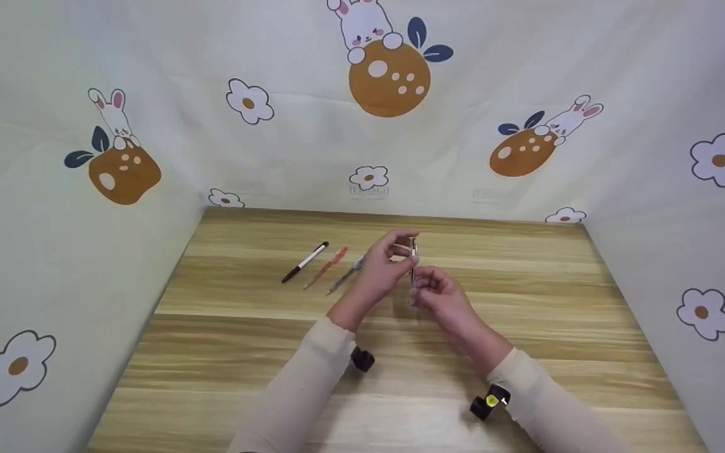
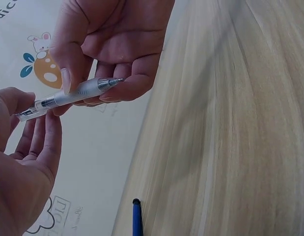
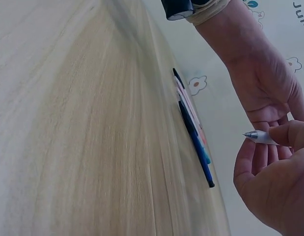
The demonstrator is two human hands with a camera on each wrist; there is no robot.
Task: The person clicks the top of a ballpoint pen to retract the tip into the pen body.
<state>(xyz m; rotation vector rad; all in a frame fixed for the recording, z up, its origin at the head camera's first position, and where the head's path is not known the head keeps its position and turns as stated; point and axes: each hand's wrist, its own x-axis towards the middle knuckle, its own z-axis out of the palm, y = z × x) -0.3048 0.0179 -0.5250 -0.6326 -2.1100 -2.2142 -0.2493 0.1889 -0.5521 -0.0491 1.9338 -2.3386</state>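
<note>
A clear retractable pen [image 1: 413, 257] with a pale grip and a metal tip is held between both hands above the table. My left hand [image 1: 382, 269] pinches its clip end between thumb and fingers. Near the tip, the thumb and fingers of my right hand [image 1: 443, 297] grip the pale barrel. The left wrist view shows most of the pen [image 2: 82, 92], its point bare. In the right wrist view only the tip end of the pen [image 3: 261, 137] shows; fingers hide the rest.
Left of the hands, a white pen with black ends [image 1: 304, 262], an orange pen [image 1: 326, 267] and a bluish pen [image 1: 343, 278] lie slanted side by side on the wooden table [image 1: 224, 352]. A printed cloth [image 1: 293, 157] walls the back and both sides.
</note>
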